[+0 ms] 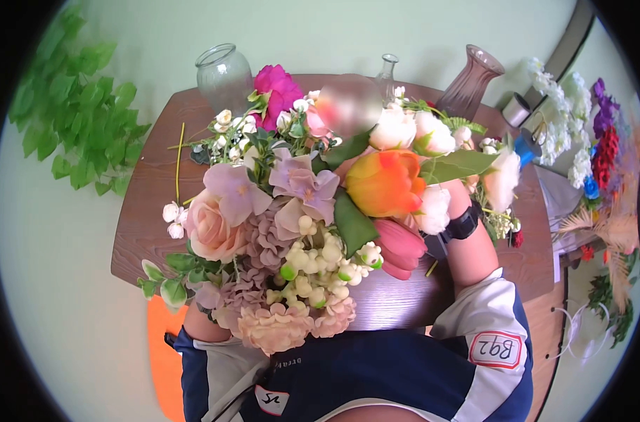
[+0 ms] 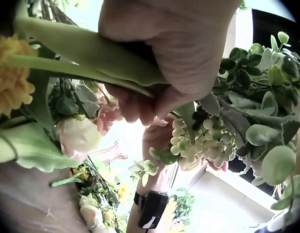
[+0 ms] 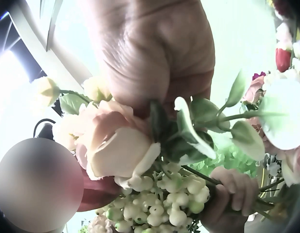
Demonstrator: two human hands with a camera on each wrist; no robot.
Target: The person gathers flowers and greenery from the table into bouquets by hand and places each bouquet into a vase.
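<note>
A large bouquet of artificial flowers fills the middle of the head view, with an orange tulip (image 1: 385, 183), a pink tulip (image 1: 399, 247), cream berries (image 1: 318, 261) and a pale pink rose (image 1: 214, 224). Beneath the blooms, my left hand (image 2: 172, 53) grips the green stems and a broad leaf; the right wrist view also shows its fingers (image 3: 239, 189) curled round stems. My right hand (image 3: 159, 58) is against the bouquet beside a pale rose (image 3: 116, 150) and green leaves (image 3: 189, 131). Flowers cover its fingertips, so what they touch is hidden.
On the brown table (image 1: 148, 232) stand a round glass vase (image 1: 224, 77), a small clear bottle (image 1: 388, 74) and a fluted vase (image 1: 471, 81) at the back. Loose white flowers lie around the bouquet. Spools (image 1: 525, 146) and more flowers (image 1: 605, 155) are at the right, leafy vines (image 1: 81, 105) at the left.
</note>
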